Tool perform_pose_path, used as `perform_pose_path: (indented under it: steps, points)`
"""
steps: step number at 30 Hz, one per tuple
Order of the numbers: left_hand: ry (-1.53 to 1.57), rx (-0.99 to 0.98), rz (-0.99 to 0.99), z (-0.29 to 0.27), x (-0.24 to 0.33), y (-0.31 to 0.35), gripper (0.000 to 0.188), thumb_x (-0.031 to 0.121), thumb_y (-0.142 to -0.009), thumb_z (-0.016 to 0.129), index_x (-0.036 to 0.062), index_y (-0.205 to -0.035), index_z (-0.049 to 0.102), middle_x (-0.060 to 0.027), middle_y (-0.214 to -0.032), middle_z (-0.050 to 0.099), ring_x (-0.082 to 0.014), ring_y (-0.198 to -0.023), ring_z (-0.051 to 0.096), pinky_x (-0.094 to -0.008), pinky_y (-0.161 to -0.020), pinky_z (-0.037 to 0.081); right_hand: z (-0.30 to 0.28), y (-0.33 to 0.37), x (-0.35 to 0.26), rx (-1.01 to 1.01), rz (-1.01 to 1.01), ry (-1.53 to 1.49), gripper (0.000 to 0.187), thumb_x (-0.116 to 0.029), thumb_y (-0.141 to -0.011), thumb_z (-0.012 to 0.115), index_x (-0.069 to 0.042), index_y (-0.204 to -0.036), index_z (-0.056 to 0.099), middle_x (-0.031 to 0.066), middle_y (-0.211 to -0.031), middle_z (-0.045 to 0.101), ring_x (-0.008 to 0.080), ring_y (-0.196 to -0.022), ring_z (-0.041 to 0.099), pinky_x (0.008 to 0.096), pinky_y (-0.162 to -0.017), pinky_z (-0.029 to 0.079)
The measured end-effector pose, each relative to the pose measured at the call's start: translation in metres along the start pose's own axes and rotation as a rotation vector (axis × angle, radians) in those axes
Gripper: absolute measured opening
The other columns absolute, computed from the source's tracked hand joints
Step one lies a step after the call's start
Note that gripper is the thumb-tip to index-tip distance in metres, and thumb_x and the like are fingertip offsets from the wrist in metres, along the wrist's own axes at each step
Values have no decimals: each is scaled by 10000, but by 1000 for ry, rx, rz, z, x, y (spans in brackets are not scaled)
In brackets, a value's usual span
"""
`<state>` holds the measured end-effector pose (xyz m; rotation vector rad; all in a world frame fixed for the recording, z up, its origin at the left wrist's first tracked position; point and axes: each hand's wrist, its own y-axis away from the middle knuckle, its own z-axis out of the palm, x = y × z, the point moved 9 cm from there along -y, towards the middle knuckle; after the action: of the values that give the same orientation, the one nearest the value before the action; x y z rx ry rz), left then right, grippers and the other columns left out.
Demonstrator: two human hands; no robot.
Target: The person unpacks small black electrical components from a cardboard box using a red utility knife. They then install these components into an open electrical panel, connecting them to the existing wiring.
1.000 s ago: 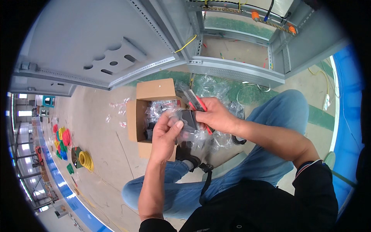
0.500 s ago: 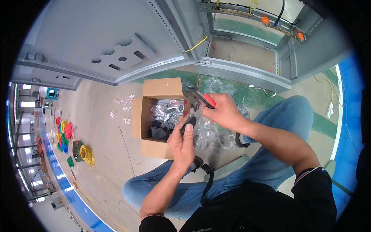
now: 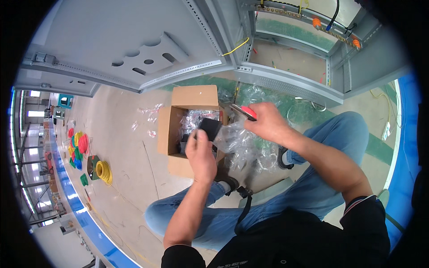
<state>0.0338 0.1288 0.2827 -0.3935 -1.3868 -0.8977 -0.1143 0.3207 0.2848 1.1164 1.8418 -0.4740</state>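
Observation:
My left hand (image 3: pixel 201 156) grips a flat black rectangular piece (image 3: pixel 209 129) between thumb and fingers, over the near right part of an open cardboard box (image 3: pixel 164 127). Inside the box lie clear plastic bags (image 3: pixel 193 117) and dark pieces, partly covered by my hand. To the right, my right hand (image 3: pixel 268 123) is closed around a red-handled utility knife (image 3: pixel 248 112), its metal end toward the box. Below the knife is crumpled clear plastic wrapping (image 3: pixel 239 140), blurred; whether my right fingers also hold some of it is unclear.
A grey metal cabinet (image 3: pixel 290 82) with an open door (image 3: pixel 107 40) stands ahead. More clear wrapping (image 3: pixel 263 163) lies between my feet. Off to the left are a yellow wire coil (image 3: pixel 103 173) and several coloured coils (image 3: pixel 83 144). A white-ended cable (image 3: pixel 386 129) lies at right.
My left hand has moved left with the black piece, which now shows its broad face over the box. The wrapping beside it hangs apart. My right hand keeps the knife; the view has shifted slightly.

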Motion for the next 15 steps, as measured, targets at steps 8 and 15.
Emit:
perform_pose_path:
  steps: [8, 15]
  points:
    - [-912, -278, 173, -73, 17, -108, 259, 181, -970, 732, 5, -1156, 689, -144, -1005, 764, -248, -876, 723, -369, -801, 560, 7, 5, 9, -118, -60, 287, 222, -166, -770, 711, 6, -912, 708, 265, -878, 695, 480, -890, 672, 533, -830, 547]
    - [-1611, -742, 27, -182, -126, -134, 393, 295, -837, 812, 59, -1139, 729, -198, -1131, 748, -426, -1041, 703, -491, -875, 566, 26, 22, -17, -299, -160, 416, 216, -179, -796, 708, -27, -950, 715, 217, -864, 702, 444, -868, 682, 535, -796, 549]
